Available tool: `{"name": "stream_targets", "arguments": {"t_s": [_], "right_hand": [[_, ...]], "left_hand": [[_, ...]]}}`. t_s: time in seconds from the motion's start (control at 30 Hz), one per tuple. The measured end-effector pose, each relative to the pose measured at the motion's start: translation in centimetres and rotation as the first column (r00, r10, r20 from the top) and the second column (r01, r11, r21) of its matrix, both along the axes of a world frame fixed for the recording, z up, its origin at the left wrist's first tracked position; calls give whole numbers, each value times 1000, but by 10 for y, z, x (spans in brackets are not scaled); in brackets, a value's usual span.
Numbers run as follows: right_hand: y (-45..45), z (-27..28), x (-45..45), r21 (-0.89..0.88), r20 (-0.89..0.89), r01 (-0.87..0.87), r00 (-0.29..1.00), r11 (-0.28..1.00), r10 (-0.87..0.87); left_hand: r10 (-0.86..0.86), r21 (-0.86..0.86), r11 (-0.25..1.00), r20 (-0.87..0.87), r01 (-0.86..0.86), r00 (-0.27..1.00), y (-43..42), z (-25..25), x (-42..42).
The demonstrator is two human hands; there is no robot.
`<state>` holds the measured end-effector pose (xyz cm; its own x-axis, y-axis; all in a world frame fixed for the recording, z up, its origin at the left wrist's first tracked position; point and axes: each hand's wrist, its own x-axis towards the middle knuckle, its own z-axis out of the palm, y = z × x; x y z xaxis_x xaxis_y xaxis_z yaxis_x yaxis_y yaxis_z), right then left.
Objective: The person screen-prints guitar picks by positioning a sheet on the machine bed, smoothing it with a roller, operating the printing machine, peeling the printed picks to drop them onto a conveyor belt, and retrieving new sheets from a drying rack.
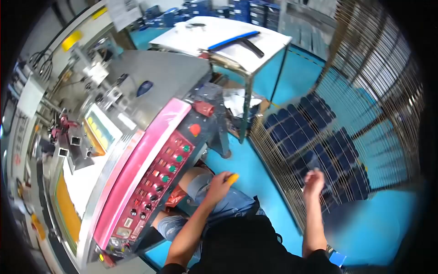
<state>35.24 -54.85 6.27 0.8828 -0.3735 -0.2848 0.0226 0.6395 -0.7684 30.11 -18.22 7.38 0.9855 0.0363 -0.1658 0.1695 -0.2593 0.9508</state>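
A small yellow piece (233,178) pokes out from the closed fingers of my left hand (219,185), held over my lap; its kind is unclear. My right hand (314,181) is lifted at the near side of a wire rack (285,180), its fingers curled together. Whatever it grips, if anything, is too blurred to name. Several dark navy pieces (292,130) lie in rows on the rack's wires, just beyond that hand.
To the left stands a machine with a pink front edge (143,160), a red button panel (155,182) and a grey top (169,68). A white table (191,39) behind carries a blue-edged squeegee-like tool (234,40). Upright wire racks (378,50) rise at right.
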Motion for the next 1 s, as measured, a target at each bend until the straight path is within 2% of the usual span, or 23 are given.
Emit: {"name": "stream_targets", "arguments": {"t_s": [0.1, 0.13, 0.17, 0.23, 0.3, 0.33, 0.37, 0.4, 0.43, 0.47, 0.5, 0.53, 0.57, 0.6, 0.63, 0.67, 0.7, 0.77, 0.83, 0.87, 0.9, 0.97, 1.0], "right_hand": [[123, 44, -14, -176, 179, -311, 923, 934, 341], [154, 47, -25, -370, 229, -345, 866, 862, 445], [170, 41, -37, -464, 204, -492, 750, 737, 629], [209, 80, -64, -456, 195, -643, 603, 615, 774], [226, 94, -69, -752, 144, -549, 404, 365, 904], [234, 125, -49, -965, 253, -23, 179, 261, 951], [234, 133, -30, -965, 255, 87, 112, 246, 960], [232, 130, -5, -970, 212, -82, 169, 228, 963], [227, 122, 24, -823, 157, -487, 300, 292, 941], [222, 125, 58, -380, 153, -802, 436, 460, 887], [218, 138, 92, -131, 164, -858, 475, 496, 865], [219, 160, 115, -108, 157, -900, 405, 423, 901], [226, 178, 132, -418, 142, -888, 146, 193, 979], [243, 211, 134, -596, 65, -798, -166, -95, 984], [262, 234, 129, -701, -47, -656, -351, -281, 935], [284, 257, 119, -820, -272, -366, -427, -440, 862], [305, 273, 109, -837, -487, -32, -413, -546, 770], [340, 277, 92, -788, -585, 93, -423, -609, 692], [357, 256, 91, -765, -480, -125, -545, -632, 688], [364, 250, 93, -750, -515, -85, -547, -656, 660], [371, 244, 97, -734, -551, -45, -545, -678, 632], [366, 212, 105, -692, -478, -323, -466, -646, 745], [363, 201, 108, -637, -443, -454, -445, -623, 778]], "left_hand": [[50, -338, 941, 134, -2, 990, -13, 49, 42], [74, -385, 923, 153, -9, 985, -7, 69, 45], [95, -430, 903, 174, -12, 980, -2, 89, 46], [195, -480, 874, 205, -75, 959, 9, 119, 32], [329, -486, 854, 222, -189, 918, 32, 141, -5], [345, -387, 896, 301, -216, 889, 47, 152, -23], [351, -281, 925, 379, -255, 856, 61, 162, -43], [390, -250, 917, 406, -310, 826, 73, 171, -62], [433, -219, 901, 433, -373, 791, 85, 176, -80], [478, -162, 875, 432, -456, 765, 99, 175, -97], [529, -103, 834, 430, -542, 732, 109, 174, -116], [587, -176, 807, 349, -564, 731, 115, 174, -132], [590, -152, 804, 329, -575, 738, 121, 168, -147], [562, -100, 816, 368, -569, 741, 124, 175, -155], [529, -42, 826, 398, -562, 749, 123, 183, -160], [580, -70, 798, 360, -598, 731, 119, 189, -165], [576, -19, 790, 370, -613, 729, 118, 196, -170], [577, -46, 806, 286, -591, 765, 124, 200, -186], [651, -59, 737, 332, -673, 683, 127, 208, -201], [680, -69, 704, 354, -707, 642, 131, 209, -208], [750, -269, 657, 334, -704, 571, 138, 206, -217], [862, -632, 490, 249, -600, 441, 157, 199, -248], [857, -553, 502, 216, -665, 468, 172, 200, -267]]}}
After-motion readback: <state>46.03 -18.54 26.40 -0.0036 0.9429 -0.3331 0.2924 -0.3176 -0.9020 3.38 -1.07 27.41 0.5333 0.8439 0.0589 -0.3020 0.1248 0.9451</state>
